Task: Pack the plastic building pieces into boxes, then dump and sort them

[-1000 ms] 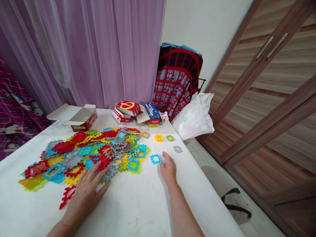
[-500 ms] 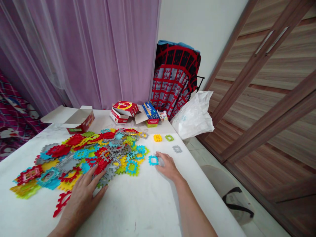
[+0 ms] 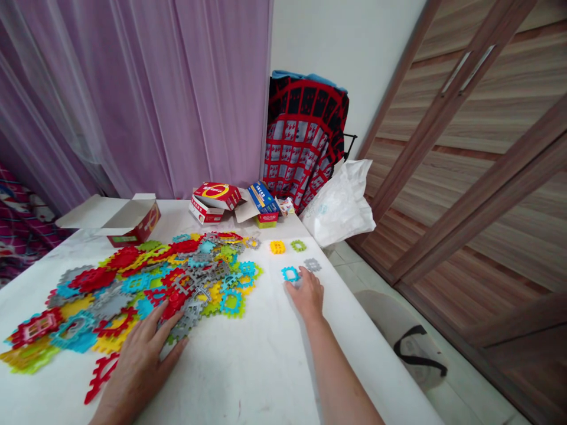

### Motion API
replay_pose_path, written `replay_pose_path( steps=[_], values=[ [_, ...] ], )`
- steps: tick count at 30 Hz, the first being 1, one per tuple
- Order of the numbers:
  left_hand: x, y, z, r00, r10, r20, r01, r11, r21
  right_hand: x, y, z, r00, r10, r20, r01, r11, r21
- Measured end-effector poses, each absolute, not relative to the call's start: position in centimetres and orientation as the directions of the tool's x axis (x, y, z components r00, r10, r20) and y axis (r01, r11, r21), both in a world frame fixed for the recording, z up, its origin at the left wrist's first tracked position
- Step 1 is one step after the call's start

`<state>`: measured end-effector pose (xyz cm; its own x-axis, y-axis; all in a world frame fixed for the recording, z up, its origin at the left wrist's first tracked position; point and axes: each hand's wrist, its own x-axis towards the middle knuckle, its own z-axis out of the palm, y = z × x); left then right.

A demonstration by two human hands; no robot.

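On my feed, four loose pieces lie right of the uncountable heap (image 3: 110, 302): yellow piece (image 3: 277, 247), green piece (image 3: 294, 245), grey piece (image 3: 312, 265), and blue frame (image 3: 289, 269) at the right hand's (image 3: 309, 293) fingertips (pinched or not, I can't tell). The left hand (image 3: 144, 354) spreads, relaxed, over the heap's near edge. I count at least three cartons (image 3: 137, 229), one white bag (image 3: 340, 203); contents hidden, print illegible.

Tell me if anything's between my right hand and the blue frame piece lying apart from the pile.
Nothing visible is. Your right hand is right at the blue frame piece, though contact is unclear. The lone grey piece lies farther back to the right, not between them.
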<state>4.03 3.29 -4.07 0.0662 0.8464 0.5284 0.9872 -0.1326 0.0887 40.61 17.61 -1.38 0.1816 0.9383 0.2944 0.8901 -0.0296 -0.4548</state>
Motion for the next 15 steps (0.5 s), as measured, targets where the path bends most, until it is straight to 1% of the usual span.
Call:
replay_pose_path(
  steps=[4, 8, 12, 15],
  values=[
    [3.8, 3.4, -4.3, 0.088, 0.837, 0.54, 0.985, -0.154, 0.079, 40.7, 17.8, -1.7, 0.172, 0.939, 0.299, 0.9, -0.027, -0.434],
    [3.8, 3.4, -4.3, 0.086, 0.835, 0.543, 0.985, -0.152, 0.078, 40.5, 18.7, -2.2, 0.192, 0.919, 0.345, 0.9, -0.024, -0.436],
    [3.9, 3.4, -4.0, 0.123, 0.815, 0.566, 0.985, -0.172, 0.033, 40.2, 19.5, -2.5, 0.218, 0.888, 0.405, 0.892, -0.013, -0.452],
    [4.1, 3.5, -3.7, 0.151, 0.794, 0.589, 0.982, -0.188, 0.002, 40.1, 19.6, -2.4, 0.231, 0.892, 0.388, 0.881, -0.023, -0.472]
  ],
)
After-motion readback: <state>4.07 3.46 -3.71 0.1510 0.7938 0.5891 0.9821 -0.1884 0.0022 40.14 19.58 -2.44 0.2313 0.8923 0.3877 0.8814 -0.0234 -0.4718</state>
